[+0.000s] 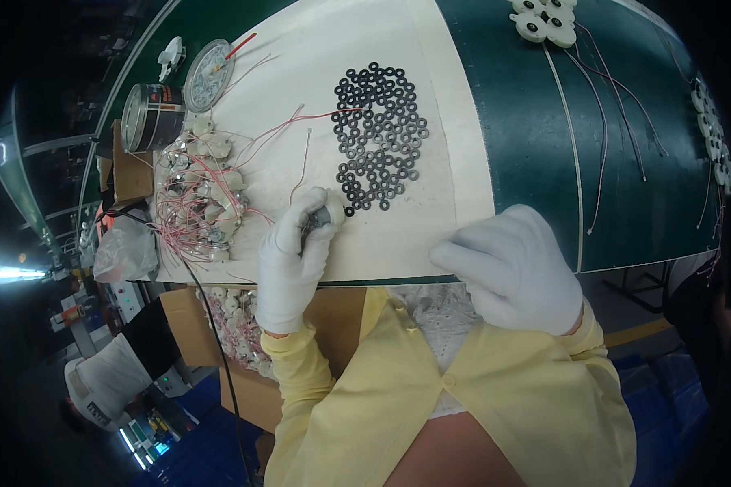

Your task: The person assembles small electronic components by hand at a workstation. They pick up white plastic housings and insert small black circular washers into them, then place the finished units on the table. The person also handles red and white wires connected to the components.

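My left hand [288,268], in a white glove, is closed around a small round part with a grey face [322,217], mostly covered by the fingers. A thin red-and-white wire [304,162] runs up the white sheet from beside that hand. Just right of its fingertips lies one black ring [349,212]. Beyond it, many black rings [374,130] are spread flat in a patch. My right hand [516,268], also gloved in white, hovers by the table's near edge with thumb and fingers pinched together. Whatever they may hold is hidden.
At left sits a heap of white parts with red wires [207,191]. Behind it stand a dark tin [153,118] and a round clear dish [209,75]. White assemblies [547,22] with trailing wires rest on the green tabletop [536,130]. An open carton [191,329] stands below the edge.
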Available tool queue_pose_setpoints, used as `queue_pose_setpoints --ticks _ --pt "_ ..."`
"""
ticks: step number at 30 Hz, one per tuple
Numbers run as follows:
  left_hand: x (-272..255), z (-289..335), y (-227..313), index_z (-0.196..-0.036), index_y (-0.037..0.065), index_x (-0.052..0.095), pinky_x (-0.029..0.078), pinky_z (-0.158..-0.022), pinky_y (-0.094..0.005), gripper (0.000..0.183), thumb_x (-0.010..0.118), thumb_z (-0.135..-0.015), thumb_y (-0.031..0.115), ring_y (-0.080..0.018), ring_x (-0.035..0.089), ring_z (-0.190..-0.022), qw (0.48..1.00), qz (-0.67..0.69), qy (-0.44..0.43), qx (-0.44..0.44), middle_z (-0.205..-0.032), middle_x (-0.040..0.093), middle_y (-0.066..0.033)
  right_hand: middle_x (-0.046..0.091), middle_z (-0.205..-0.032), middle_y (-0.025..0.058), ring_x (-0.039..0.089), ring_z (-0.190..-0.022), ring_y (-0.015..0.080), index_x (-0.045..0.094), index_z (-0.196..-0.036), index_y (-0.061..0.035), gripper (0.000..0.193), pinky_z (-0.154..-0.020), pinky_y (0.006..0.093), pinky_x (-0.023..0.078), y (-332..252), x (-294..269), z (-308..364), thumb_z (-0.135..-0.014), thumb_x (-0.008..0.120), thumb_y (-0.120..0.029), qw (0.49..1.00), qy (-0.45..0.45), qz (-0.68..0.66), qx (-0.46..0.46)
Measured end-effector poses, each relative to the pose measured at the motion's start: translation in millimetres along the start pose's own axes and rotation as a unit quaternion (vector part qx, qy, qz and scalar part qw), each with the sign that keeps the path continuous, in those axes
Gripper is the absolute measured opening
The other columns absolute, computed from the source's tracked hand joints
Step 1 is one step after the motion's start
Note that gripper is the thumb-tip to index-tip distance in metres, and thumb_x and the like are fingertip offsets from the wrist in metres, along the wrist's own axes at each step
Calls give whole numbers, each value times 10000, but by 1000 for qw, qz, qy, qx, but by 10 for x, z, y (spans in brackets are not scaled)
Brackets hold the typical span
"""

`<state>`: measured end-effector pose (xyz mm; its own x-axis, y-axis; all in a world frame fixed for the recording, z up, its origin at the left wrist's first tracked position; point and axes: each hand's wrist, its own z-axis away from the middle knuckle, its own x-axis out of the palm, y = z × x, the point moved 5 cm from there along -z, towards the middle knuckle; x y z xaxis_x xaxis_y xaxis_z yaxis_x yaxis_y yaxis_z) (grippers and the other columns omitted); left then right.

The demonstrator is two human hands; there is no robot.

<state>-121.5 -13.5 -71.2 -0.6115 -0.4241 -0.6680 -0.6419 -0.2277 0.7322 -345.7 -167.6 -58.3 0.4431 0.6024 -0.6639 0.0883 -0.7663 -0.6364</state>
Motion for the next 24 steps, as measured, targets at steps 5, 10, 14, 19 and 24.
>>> queue_pose_setpoints --ticks 5,10,14,19,24 --pt "28 77 -19 -1242 28 623 531 -682 -348 376 726 -880 16 -271 660 -725 997 -55 14 48 -892 699 -109 652 -952 2 631 -789 213 675 -1156 -129 480 -694 383 442 -2 6 -4 -676 677 -115 1000 -11 0 8" --pt "33 -15 207 -1239 77 633 508 -656 -383 380 763 -887 136 -283 676 -734 970 -215 13 114 -857 707 -73 653 -919 -4 621 -750 214 678 -1137 -132 456 -682 378 435 -6 5 -12 -681 681 -118 1000 -7 3 11" --pt "-22 -56 350 -1231 107 635 493 -656 -392 354 747 -897 152 -280 658 -718 958 -272 -57 75 -839 691 -53 659 -915 -1 622 -743 217 681 -1127 -125 457 -675 378 436 -3 -1 -15 -670 677 -119 1000 -9 0 11" --pt "-116 0 554 -1162 124 633 486 -672 -404 290 738 -892 141 -281 643 -689 925 -345 -151 46 -812 677 -42 663 -917 3 619 -737 221 680 -1122 -118 463 -668 377 437 17 13 12 -659 670 -117 1000 16 -4 1" --pt "-77 -10 659 -1105 135 629 468 -606 -382 264 749 -871 131 -266 639 -663 899 -400 -167 65 -775 650 -33 669 -932 12 620 -742 223 680 -1132 -121 474 -679 373 441 7 0 -8 -659 672 -112 1000 -10 -7 11"
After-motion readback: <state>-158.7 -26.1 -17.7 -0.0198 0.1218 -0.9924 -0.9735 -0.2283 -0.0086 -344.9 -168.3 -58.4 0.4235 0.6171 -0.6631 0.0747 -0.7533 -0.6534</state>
